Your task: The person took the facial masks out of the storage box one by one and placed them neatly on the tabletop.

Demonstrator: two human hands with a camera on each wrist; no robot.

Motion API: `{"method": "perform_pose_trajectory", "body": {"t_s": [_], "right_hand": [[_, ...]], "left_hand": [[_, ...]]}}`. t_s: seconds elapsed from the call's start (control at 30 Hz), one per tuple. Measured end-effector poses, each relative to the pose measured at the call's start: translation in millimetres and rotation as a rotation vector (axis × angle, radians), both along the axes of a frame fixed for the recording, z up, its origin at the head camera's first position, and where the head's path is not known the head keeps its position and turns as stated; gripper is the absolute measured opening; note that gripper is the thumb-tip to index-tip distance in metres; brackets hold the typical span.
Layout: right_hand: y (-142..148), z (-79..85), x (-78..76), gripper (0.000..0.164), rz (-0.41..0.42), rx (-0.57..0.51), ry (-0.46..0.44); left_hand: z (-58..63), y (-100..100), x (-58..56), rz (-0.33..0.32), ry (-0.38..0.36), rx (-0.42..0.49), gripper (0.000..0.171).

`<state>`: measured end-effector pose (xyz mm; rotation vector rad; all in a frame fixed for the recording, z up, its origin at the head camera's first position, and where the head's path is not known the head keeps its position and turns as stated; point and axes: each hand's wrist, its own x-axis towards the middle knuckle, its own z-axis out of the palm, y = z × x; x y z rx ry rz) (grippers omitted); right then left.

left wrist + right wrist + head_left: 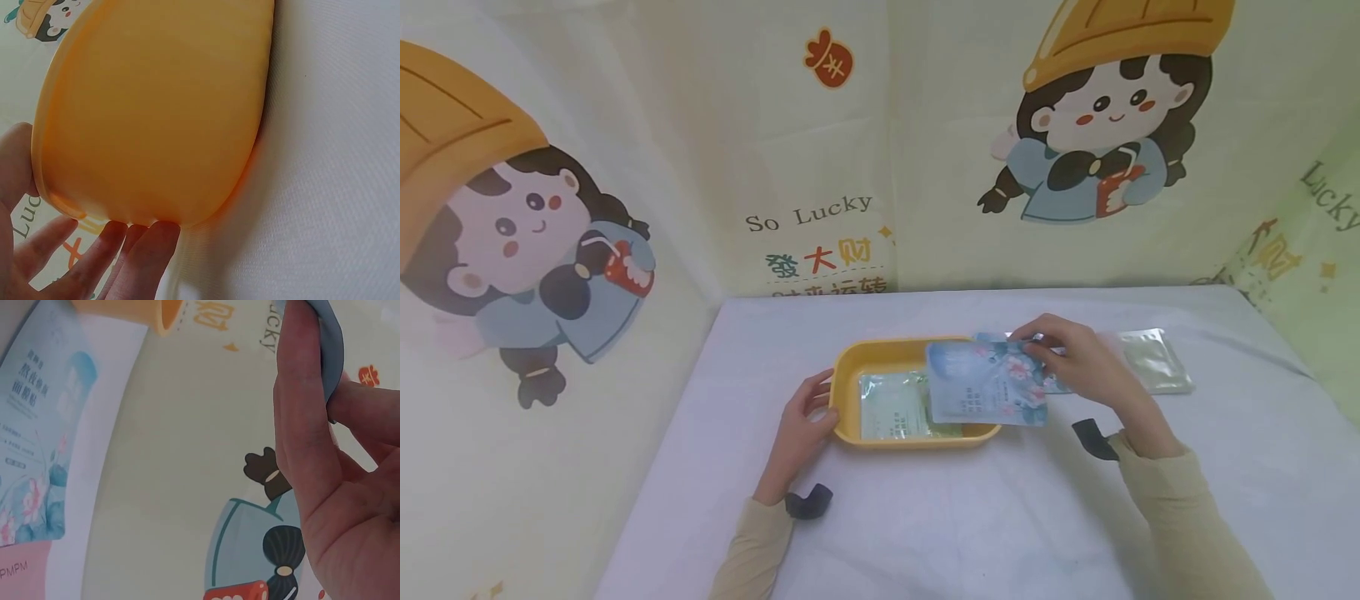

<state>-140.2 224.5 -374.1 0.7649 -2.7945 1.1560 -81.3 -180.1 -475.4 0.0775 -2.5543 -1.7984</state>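
Observation:
A yellow tray [842, 419] stands on the table. At its left end my left hand [805, 425] grips it, thumb at the rim and fingertips against the outer wall of the tray [156, 125]. Inside lies a pale green face mask packet [891, 406], with a greener part [943, 429] beside it partly covered. My right hand [1071, 354] pinches a blue, flower-printed face mask packet [985, 383] by its upper right corner, over the tray's right end. In the right wrist view the thumb and fingers of the right hand [319, 444] hold the packet's edge [331, 356].
Behind the right hand, another blue flowered packet [44, 437] lies on the table, with a pink packet [22, 572] next to it. A silvery-green packet [1153, 360] lies farther right. The white-covered table [970, 517] meets a printed cloth backdrop [955, 250].

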Motion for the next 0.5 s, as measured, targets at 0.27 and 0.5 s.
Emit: {"method": "perform_pose_trajectory", "body": {"t_s": [0.27,0.5], "right_hand": [[14.1,-0.1,0.9,0.027,-0.017,0.012,0.031],[21.0,4.8,2.5,0.025,-0.011,-0.005,0.028]], "left_hand": [[-0.4,0.6,-0.8,0.003,-0.008,-0.008,0.060],[0.4,-0.1,0.3,0.006,-0.003,-0.001,0.061]]}}
